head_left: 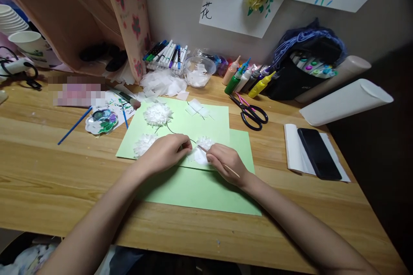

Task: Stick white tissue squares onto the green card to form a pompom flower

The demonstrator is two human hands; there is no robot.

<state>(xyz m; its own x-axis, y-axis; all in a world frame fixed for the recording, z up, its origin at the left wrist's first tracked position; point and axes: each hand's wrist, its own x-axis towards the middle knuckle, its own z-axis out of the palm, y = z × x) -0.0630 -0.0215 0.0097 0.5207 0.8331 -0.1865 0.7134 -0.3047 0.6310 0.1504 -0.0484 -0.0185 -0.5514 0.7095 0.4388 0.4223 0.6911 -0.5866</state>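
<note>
One stick [232,170], pinched in my right fingers [214,157], seemingly works the flower [204,140], next wanting steadiness; left fingers [185,144] curled, hold unclear.

Near the right edge of the desk [271,232], a black phone [319,153] lies on white paper [292,150], with a white container [346,102] behind it. Toward the back right corner is a black pouch [287,75] of markers [311,65]. Paint bottles [234,80] and pens [169,53] line the back edge. A palette [102,121] lies toward the left edge; paper cups [26,39] stand at the back left corner.
</note>
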